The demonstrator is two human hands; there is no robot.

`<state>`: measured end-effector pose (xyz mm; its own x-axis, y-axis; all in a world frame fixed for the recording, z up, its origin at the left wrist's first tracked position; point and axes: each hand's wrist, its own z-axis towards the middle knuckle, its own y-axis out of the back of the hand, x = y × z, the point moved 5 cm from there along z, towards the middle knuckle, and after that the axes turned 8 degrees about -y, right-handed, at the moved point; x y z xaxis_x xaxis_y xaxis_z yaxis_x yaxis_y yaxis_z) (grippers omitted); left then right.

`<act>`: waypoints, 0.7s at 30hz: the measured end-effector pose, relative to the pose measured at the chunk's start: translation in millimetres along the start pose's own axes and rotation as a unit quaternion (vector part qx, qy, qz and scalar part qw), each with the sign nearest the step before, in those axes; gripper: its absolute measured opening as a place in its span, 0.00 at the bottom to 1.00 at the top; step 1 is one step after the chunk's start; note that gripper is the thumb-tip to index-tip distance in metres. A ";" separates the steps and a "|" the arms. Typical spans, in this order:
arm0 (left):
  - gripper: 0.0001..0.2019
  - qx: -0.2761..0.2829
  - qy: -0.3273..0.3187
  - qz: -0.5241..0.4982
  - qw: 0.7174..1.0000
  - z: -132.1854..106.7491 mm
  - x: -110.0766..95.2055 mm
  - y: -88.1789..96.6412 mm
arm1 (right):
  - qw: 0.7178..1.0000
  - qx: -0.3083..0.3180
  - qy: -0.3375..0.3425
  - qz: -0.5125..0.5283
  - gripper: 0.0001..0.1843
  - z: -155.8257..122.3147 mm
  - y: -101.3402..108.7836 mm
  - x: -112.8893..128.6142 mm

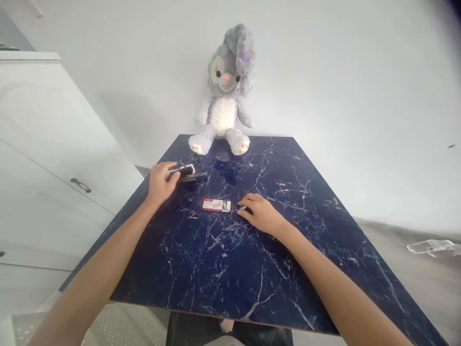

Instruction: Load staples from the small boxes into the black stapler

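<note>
At the table's left side, my left hand (164, 180) has its thumb and fingers closed around what looks like a black stapler (194, 177), with a long, shiny metal part along it. A white piece with red marks (192, 167) shows just behind the black part; I cannot tell what it is. A small red-and-white staple box (212, 205) lies flat between my hands, its right end open with grey showing inside. Just right of the box, my right hand (260, 212) pinches a small grey piece, probably a strip of staples (243, 207), close above the tabletop.
The dark blue marbled table (230, 269) reaches to the white wall. A grey-purple plush rabbit (223, 115) sits at its far edge. White drawers (54, 158) stand on the left. A clear plastic bottle (428, 246) lies on the floor at right.
</note>
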<state>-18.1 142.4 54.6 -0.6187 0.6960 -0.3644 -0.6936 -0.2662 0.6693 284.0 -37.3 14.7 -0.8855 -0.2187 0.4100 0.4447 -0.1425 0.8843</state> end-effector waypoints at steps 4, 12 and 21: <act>0.27 0.133 0.103 -0.077 0.983 26.2 48.7 -17.5 | 1.000 0.026 0.007 -0.003 0.13 -0.4 3.4 3.2; 0.31 0.204 0.113 -0.125 0.964 17.9 20.3 -35.1 | 1.000 0.010 0.000 -0.019 0.11 -0.5 -0.5 -0.6; 0.22 0.187 0.078 -0.082 0.976 -26.1 -51.6 -43.0 | 0.985 -0.007 -0.109 0.134 0.09 -3.9 5.1 -6.6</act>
<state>34.1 100.5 27.8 -0.5794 0.5911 -0.5611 -0.6232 0.1223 0.7724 292.6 -40.3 15.7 -0.7429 -0.0382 0.6683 0.6672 -0.1223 0.7348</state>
